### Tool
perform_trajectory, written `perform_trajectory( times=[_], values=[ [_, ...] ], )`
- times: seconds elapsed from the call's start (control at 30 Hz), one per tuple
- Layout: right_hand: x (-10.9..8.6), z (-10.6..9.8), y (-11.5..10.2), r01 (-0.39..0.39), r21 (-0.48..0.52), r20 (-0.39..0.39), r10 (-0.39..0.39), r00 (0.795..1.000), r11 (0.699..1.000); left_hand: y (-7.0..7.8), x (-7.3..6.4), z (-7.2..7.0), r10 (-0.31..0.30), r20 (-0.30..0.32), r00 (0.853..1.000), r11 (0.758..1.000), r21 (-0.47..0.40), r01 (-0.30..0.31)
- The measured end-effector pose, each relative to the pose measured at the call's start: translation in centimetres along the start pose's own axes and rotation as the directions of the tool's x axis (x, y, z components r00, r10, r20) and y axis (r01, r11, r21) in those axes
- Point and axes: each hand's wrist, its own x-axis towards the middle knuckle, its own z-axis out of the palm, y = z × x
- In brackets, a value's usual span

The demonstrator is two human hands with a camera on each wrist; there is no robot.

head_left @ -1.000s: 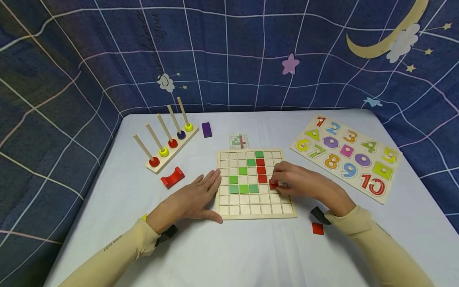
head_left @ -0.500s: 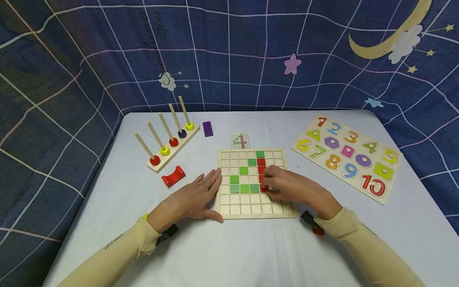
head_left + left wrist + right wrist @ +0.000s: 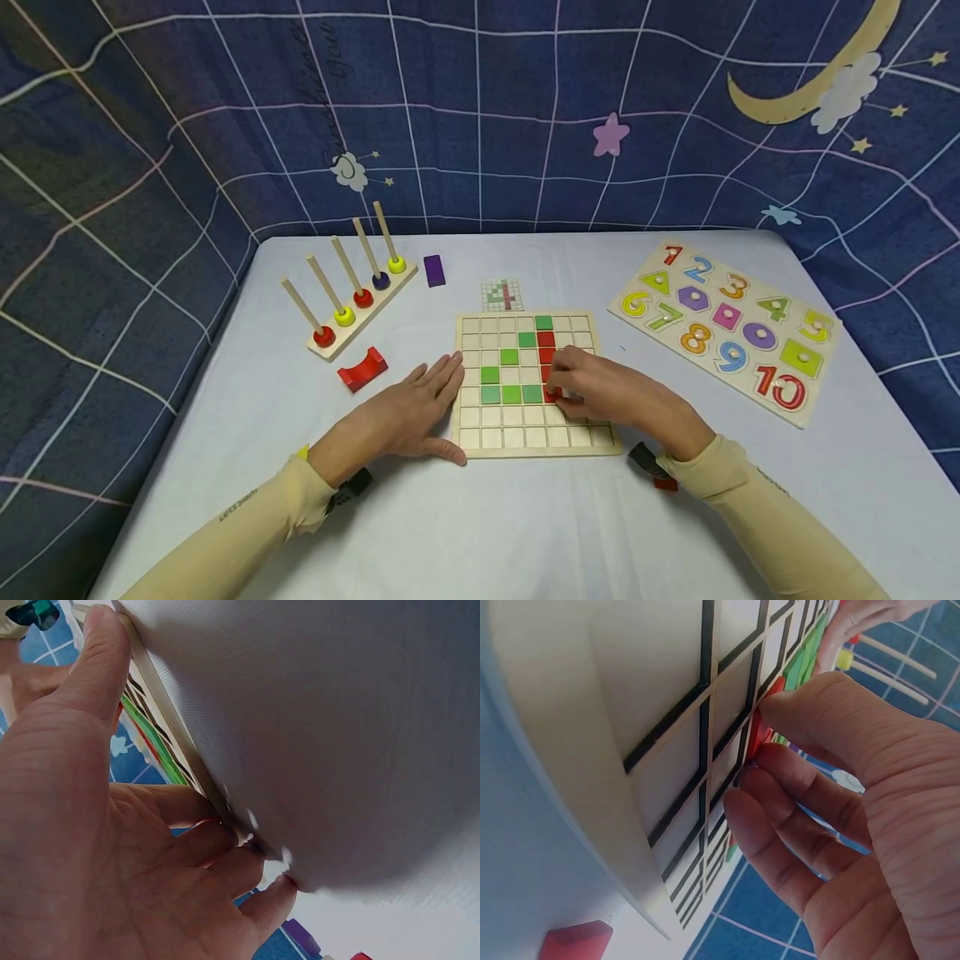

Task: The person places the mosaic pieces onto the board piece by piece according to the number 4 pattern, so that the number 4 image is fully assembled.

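A wooden grid board (image 3: 491,438) lies in the middle of the table, with green tiles (image 3: 511,395) and a column of red tiles (image 3: 546,339) in its cells. My right hand (image 3: 618,396) pinches a red tile (image 3: 762,729) between thumb and index finger, low in the red column, right of the green row. The other fingers curve close to the board in the right wrist view. My left hand (image 3: 405,417) rests along the board's left edge, fingers straight and thumb at the near corner. The right fingers partly cover the red column.
Beyond the board lies a small pattern card (image 3: 501,295). To the left stand a peg stand with rings (image 3: 352,317), a red arched block (image 3: 363,369) and a purple block (image 3: 434,271). A number puzzle (image 3: 726,333) lies right. A loose red tile (image 3: 665,484) sits partly under my right wrist.
My right hand has moved left and slightly nearer with the red tile, from right of the red column to its lower end. Over the last half second it has held still, like the left hand.
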Motion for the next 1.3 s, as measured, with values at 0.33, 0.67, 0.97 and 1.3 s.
perform_trajectory(
  times=[0.33, 0.67, 0.97, 1.3],
  values=[
    [-0.3, 0.3, 0.1, -0.013, 0.023, -0.003, 0.013, 1.000, 1.000, 0.0, 0.0, 0.2, -0.006, -0.003, 1.000, 1.000, -0.010, 0.006],
    [-2.0, -0.9, 0.9, -0.044, 0.041, -0.009, 0.045, 0.999, 0.998, 0.1, -0.1, 0.3, 0.000, -0.018, 1.000, 1.000, -0.014, 0.000],
    [-4.4, -2.2, 1.5, -0.156, 0.071, 0.050, 0.153, 0.987, 0.985, 0.1, -0.2, 0.0, 0.009, -0.029, 1.000, 1.000, -0.012, -0.009],
    [-7.1, -2.9, 2.2, -0.297, 0.066, 0.139, 0.286, 0.948, 0.953, 0.0, -0.2, 0.1, 0.010, -0.028, 1.000, 1.000, -0.011, -0.011]
  ],
)
